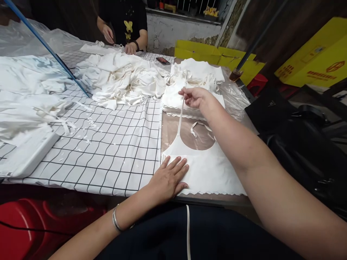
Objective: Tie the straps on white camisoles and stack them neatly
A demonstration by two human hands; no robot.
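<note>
A white camisole [208,173] lies flat at the table's front edge, its scalloped hem toward me. My left hand [170,177] rests on its left side with the fingers spread. One thin shoulder strap [180,117] is stretched straight away from me, its far end pinched in my right hand [193,96]. The other strap [199,126] lies curled on the brown surface, partly hidden by my right forearm. Just beyond my right hand sits a stack of white garments [173,95].
White garments [121,77] heap up on the checked tablecloth [127,144], with more at the left. Small white scraps [92,124] lie scattered. A blue pole [48,47] slants across the left. Opposite sits a person [123,21], hands on white pieces. Black bags [292,144] stand right.
</note>
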